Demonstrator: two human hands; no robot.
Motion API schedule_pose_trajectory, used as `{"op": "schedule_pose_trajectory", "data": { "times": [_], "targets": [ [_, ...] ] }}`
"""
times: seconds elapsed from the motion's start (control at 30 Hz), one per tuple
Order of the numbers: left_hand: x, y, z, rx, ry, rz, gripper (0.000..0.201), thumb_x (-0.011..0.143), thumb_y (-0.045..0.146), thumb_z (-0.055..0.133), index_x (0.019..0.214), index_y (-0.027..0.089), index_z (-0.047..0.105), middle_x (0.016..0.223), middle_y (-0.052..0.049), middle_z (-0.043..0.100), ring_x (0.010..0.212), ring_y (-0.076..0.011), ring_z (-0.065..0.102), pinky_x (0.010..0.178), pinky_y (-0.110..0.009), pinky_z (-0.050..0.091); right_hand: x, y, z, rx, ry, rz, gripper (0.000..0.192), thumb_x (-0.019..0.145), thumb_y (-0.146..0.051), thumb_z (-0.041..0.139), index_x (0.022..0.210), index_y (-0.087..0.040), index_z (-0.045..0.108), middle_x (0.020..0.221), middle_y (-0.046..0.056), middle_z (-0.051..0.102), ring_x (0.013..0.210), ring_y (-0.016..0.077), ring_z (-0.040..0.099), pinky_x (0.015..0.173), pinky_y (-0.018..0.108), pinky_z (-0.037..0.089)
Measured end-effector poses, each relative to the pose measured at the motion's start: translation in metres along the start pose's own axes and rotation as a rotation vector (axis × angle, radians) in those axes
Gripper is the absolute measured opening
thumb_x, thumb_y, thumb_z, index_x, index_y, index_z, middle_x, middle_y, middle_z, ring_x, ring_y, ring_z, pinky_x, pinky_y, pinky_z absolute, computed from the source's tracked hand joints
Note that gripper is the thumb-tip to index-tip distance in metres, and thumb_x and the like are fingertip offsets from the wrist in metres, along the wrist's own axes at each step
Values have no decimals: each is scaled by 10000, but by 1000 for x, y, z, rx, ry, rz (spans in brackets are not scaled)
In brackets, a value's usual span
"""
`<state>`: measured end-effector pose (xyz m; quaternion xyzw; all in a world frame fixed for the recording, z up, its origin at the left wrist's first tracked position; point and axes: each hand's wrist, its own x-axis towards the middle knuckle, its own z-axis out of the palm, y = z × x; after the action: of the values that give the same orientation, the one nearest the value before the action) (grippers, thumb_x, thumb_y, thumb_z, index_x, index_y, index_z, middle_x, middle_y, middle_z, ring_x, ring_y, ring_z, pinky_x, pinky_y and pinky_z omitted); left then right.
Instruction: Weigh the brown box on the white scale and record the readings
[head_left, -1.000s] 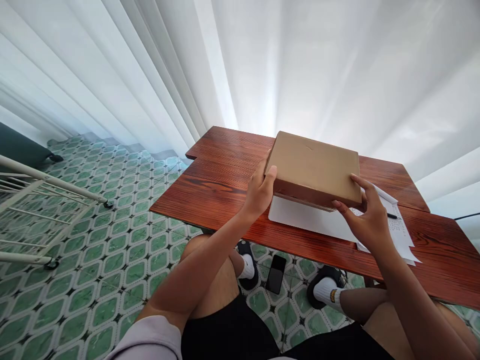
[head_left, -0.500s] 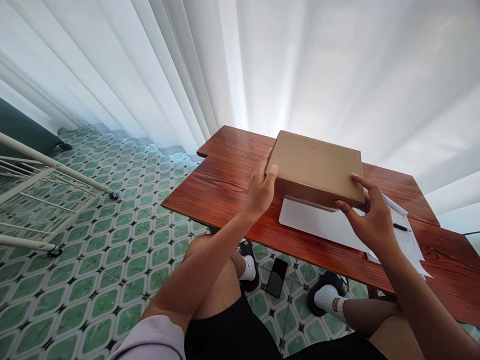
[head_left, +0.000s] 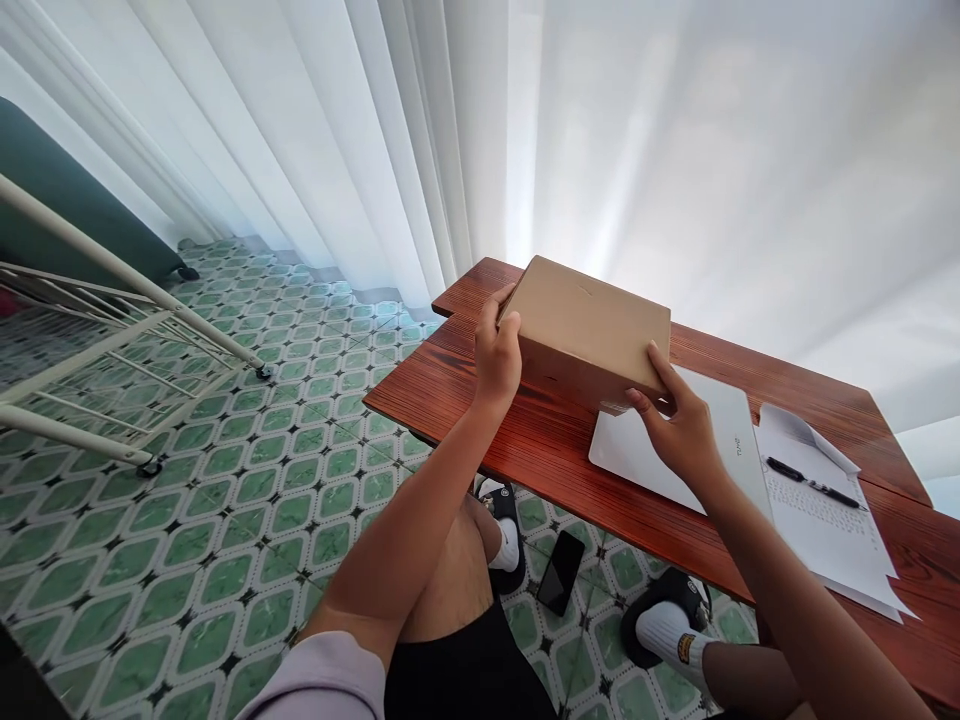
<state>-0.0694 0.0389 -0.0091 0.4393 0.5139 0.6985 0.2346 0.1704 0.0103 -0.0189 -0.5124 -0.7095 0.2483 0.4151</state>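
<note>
A brown cardboard box is held between my two hands above the wooden table. My left hand grips its left end, thumb on the near edge and fingers round the far side. On the right end, my right hand pinches the corner, with the thumb low on the front and the fingers along the side. Beneath and to the right of the box lies a closed silver laptop, partly covered by the box and my right hand. The underside of the box is hidden.
Right of the laptop are written paper sheets with a black pen on top. A black phone lies on the tiled floor between my feet. A white wheeled rack stands at left; white curtains hang behind the table.
The box has moved left relative to the laptop and tipped so more of its front side shows. More of the laptop, papers and pen is uncovered. The view has turned to the right.
</note>
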Motion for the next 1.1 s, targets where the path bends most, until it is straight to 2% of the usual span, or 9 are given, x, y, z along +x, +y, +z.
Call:
{"op": "schedule_pose_trajectory", "data": {
  "times": [0.2, 0.33, 0.47, 0.67, 0.9, 1.1],
  "targets": [
    [15, -13, -14, 87, 119, 15, 368, 880, 261, 433, 1187, 231, 633, 1310, -24, 647, 1254, -243, 560, 1048, -343, 460, 9, -5, 30, 118, -54, 30, 741, 905, -487, 636, 1557, -247, 381, 1416, 52, 610, 1159, 289, 662, 1013, 491, 578],
    [21, -20, -20, 137, 153, 40, 371, 899, 263, 428, 1198, 235, 647, 1309, -14, 657, 1233, -233, 578, 1034, -321, 469, 13, -1, 44, 140, -71, 34, 717, 914, -481, 622, 1555, -261, 385, 1422, 44, 604, 1176, 290, 652, 1022, 497, 566],
    [23, -25, -22, 182, 184, 39, 343, 914, 291, 470, 1182, 225, 672, 1292, -31, 674, 1223, -232, 594, 1051, -325, 463, 12, 4, 53, 148, -71, 31, 704, 917, -468, 619, 1543, -220, 410, 1413, 81, 611, 1181, 291, 647, 1007, 477, 564],
    [20, -27, -20, 238, 189, 23, 307, 894, 348, 575, 1157, 236, 687, 1259, -29, 690, 1202, -236, 611, 1026, -349, 497, 6, 11, 58, 131, -49, 53, 705, 912, -471, 616, 1539, -218, 416, 1406, 108, 614, 1086, 288, 680, 949, 492, 570],
    [24, -33, -19, 194, 181, 23, 299, 854, 297, 618, 1127, 214, 708, 1232, -34, 702, 1184, -230, 626, 1034, -347, 512, 5, 12, 58, 156, -42, 45, 709, 905, -459, 625, 1535, -202, 423, 1420, 111, 603, 1138, 287, 664, 947, 457, 584],
    [29, -38, -21, 216, 183, -3, 338, 846, 273, 631, 1159, 180, 717, 1251, -64, 700, 1208, -246, 619, 1071, -374, 502, 6, 8, 58, 78, -50, 36, 700, 914, -430, 615, 1543, -200, 412, 1413, 116, 607, 1156, 299, 652, 1002, 496, 549]
  ]
}}
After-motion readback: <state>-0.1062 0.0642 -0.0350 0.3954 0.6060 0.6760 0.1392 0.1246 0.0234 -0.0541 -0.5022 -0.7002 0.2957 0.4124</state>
